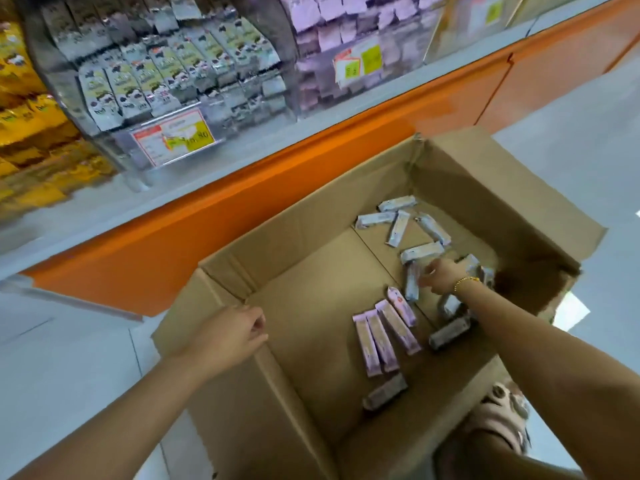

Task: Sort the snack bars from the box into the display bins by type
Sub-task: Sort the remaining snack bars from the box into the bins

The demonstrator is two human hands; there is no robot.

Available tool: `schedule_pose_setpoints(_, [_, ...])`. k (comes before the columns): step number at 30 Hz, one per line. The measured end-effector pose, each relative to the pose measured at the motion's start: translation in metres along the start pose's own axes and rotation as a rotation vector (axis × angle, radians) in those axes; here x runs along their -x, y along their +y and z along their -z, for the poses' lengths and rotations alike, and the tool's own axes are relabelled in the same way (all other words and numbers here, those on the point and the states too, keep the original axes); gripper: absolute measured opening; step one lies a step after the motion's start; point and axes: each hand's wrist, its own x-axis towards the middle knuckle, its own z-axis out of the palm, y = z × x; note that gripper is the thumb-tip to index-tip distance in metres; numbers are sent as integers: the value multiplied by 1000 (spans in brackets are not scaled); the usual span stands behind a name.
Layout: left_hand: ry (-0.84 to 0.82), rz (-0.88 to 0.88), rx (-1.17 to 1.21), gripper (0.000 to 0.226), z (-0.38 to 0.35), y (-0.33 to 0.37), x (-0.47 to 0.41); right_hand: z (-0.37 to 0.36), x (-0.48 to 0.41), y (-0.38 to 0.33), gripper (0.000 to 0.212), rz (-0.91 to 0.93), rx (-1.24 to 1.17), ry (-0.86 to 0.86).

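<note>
An open cardboard box (304,265) stands on the floor with several snack bars loose on its bottom. Purple-wrapped bars (379,336) lie side by side near the middle. Grey-white bars (398,220) are scattered toward the far right corner. My left hand (239,336) grips the box's left flap edge. Reaching down into the box, my right hand (441,275) has its fingers curled at a grey-white bar (412,282); blur hides whether the fingers close round it. Clear display bins above hold grey-white bars (166,74) and purple bars (332,39).
An orange shelf base (242,209) runs diagonally behind the box. Yellow packs (24,133) fill a bin at far left. Price tags (176,135) hang on the bin fronts. Light floor tiles (69,358) surround the box. A slipper (498,417) shows at bottom right.
</note>
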Motion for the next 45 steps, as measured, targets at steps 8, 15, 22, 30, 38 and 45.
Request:
schedule_pose_setpoints(8, [-228, -21, -37, 37, 2, -5, -8, -63, -28, 3, 43, -103, -37, 38])
schedule_pose_setpoints(15, [-200, -32, -103, 35, 1, -1, -13, -31, -42, 7, 45, 93, 344, -129])
schedule_pose_setpoints(22, [-187, 13, -141, 34, -4, 3, -16, 0, -38, 62, 44, 110, 567, -568])
schedule_pose_setpoints(30, [-248, 75, -144, 17, 1, 21, -10, -20, -6, 68, 36, 108, 619, -623])
schedule_pose_setpoints(38, [-317, 117, -86, 19, 11, 43, 1, -6, 21, 42, 63, 75, 449, -680])
schedule_pose_setpoints(45, [-120, 42, 343, 22, 43, 73, 1, 51, 110, -31, 50, 378, -498, -558])
